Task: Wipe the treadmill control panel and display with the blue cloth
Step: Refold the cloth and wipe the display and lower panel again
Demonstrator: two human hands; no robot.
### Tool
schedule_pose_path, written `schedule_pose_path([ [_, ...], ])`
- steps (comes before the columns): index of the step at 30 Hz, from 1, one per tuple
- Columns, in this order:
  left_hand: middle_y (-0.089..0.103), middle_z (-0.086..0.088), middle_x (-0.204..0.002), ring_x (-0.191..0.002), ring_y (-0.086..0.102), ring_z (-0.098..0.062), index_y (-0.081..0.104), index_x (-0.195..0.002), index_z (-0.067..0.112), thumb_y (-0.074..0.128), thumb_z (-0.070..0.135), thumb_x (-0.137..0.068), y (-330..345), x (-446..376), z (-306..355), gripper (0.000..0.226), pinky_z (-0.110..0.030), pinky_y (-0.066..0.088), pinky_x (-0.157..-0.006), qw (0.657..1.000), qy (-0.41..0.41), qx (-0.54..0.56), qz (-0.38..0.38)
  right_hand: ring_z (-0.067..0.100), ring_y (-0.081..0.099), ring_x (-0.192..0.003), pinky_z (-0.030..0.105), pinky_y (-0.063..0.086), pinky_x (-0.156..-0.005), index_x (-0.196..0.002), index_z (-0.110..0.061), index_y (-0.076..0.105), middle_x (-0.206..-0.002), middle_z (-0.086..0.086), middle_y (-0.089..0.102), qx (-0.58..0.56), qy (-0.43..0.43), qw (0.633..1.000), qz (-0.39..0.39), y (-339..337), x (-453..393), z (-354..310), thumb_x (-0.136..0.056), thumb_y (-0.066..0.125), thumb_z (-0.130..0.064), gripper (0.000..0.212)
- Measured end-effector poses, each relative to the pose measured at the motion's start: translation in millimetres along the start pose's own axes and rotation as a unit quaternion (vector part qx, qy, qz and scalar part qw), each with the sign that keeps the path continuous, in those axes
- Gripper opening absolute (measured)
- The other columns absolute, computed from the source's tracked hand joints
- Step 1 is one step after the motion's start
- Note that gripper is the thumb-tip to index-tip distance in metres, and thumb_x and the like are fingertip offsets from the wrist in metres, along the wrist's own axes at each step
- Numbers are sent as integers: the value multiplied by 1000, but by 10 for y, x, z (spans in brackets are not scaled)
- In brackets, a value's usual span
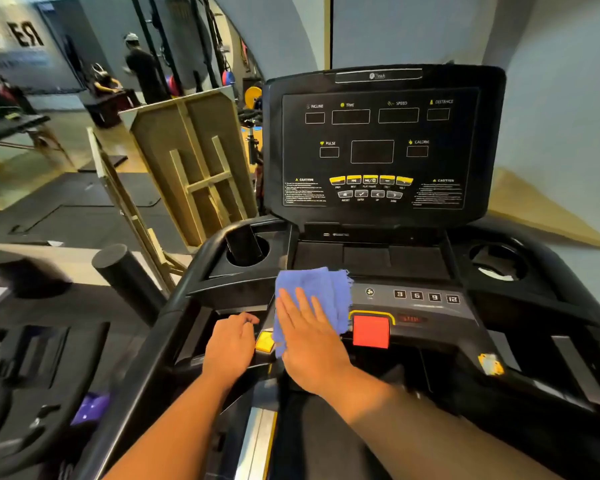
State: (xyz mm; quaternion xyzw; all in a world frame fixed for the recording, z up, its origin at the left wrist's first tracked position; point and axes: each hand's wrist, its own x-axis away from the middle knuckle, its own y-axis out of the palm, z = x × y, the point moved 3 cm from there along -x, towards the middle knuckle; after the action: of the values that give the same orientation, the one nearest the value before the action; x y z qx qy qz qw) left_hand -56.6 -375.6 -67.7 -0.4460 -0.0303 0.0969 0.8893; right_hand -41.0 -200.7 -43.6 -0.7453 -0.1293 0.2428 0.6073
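Note:
The blue cloth (321, 292) lies spread on the left part of the lower control panel (426, 306) of the black treadmill. My right hand (310, 344) presses flat on the cloth, fingers stretched out and pointing away from me. My left hand (232, 344) rests curled on the console's left edge beside a yellow button (264, 341), holding nothing that I can see. The dark upright display (378, 143) stands above, with labels for incline, time, speed and distance. A red stop button (371, 331) sits just right of the cloth.
Cup holders (246, 251) (497, 261) flank the console. Number keys (426, 296) line the panel's right side. A second treadmill (42, 358) stands to my left. Wooden frames (191, 161) lean behind it. People stand far back left in the gym.

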Motion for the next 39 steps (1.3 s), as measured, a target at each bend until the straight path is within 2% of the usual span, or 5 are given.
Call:
schedule_pose_path([
  [6, 63, 5, -112, -91, 48, -6, 66, -102, 34, 30, 29, -96, 64, -31, -99, 37, -32, 38, -77, 1000, -25, 1, -14, 30, 26, -148, 44, 9, -120, -153, -8, 29, -160, 9, 30, 71, 10, 997, -5, -129, 442, 707, -81, 57, -29, 80],
  [11, 62, 8, -108, -93, 49, -8, 63, -97, 39, 25, 35, -91, 105, -56, -135, 40, -34, 39, -76, 999, -28, -5, -14, 33, -9, -152, 46, -4, -122, -157, -10, 0, -166, 8, -3, 29, 222, 974, 11, -246, 154, 764, -96, 37, -34, 75],
  [21, 62, 7, -106, -97, 50, -13, 65, -99, 35, 21, 35, -89, 106, -42, -113, 46, -36, 39, -77, 1000, -15, 3, -9, 27, 4, -153, 47, 4, -124, -158, -14, 15, -166, 3, 10, 74, -30, 997, -17, -15, 207, 280, -97, 36, -34, 68],
  [31, 64, 6, -97, -86, 56, -11, 65, -92, 36, 30, 27, -96, 90, -33, -86, 36, -37, 45, -74, 1000, -13, 1, 1, 8, -12, -150, 30, -11, -121, -157, -18, 6, -166, -2, 9, 36, 258, 965, 21, -395, 1214, 1778, -102, 32, -39, 65],
  [39, 64, 7, -98, -83, 54, -7, 67, -93, 35, 30, 25, -98, 67, -22, -56, 38, -33, 39, -68, 1000, -18, -4, -2, 38, -3, -152, 48, -1, -123, -155, 0, 4, -165, 21, 4, -11, 488, 867, 97, -375, 543, 1064, -102, 35, -41, 74],
])
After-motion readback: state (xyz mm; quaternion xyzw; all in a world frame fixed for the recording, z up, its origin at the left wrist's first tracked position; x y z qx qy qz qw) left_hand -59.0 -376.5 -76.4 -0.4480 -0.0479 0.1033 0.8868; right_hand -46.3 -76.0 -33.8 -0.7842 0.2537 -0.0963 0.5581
